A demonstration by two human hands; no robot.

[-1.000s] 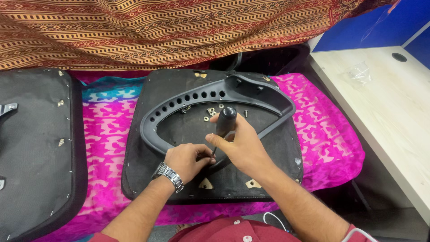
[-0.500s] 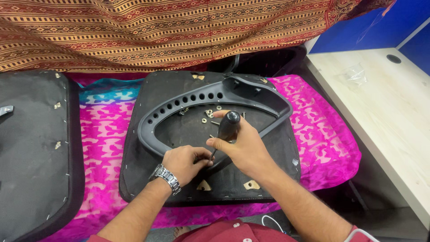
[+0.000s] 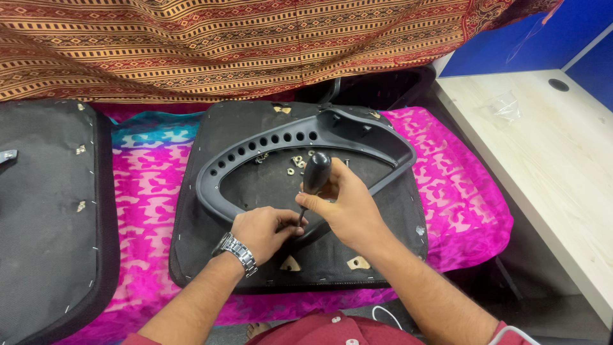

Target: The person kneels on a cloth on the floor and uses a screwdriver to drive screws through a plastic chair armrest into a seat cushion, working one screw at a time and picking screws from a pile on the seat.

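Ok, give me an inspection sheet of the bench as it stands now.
Surface: pink patterned cloth spread under the work.
Job's things: upturned black seat pad carrying a dark grey curved plastic bracket with a row of holes; black-handled screwdriver standing upright.
Clutter: loose screws and washers inside the bracket.
Hands: right hand grips the screwdriver handle; left hand, with a metal wristwatch, steadies its tip.
Cables: white cable at the lower edge.
Surroundings: second black pad on the left, striped woven cloth behind, pale wooden desk on the right, blue partition.
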